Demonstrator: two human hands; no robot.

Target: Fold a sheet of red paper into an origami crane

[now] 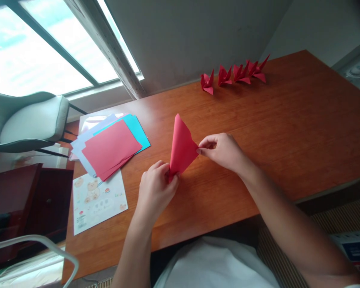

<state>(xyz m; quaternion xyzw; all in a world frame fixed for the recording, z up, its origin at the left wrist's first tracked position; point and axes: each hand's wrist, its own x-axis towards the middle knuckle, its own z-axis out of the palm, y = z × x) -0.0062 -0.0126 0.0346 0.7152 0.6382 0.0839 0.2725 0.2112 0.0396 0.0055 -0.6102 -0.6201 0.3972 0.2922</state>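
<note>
A folded sheet of red paper [181, 146], roughly triangular, is held up between my two hands above the wooden table. My left hand [156, 186] pinches its lower left corner, with the thumb in front and the fingers partly behind the paper. At the right corner, the thumb and forefinger of my right hand [223, 150] grip the tip. The paper's top point stands up and its surface bulges slightly along the upper right edge.
Several red origami cranes [225, 76] stand in a row by the wall. Left on the table [288, 120] lie stacked red sheets [112, 148], blue sheets [141, 134] and a bear-printed sheet [100, 202]. A pale chair [33, 120] stands near the window.
</note>
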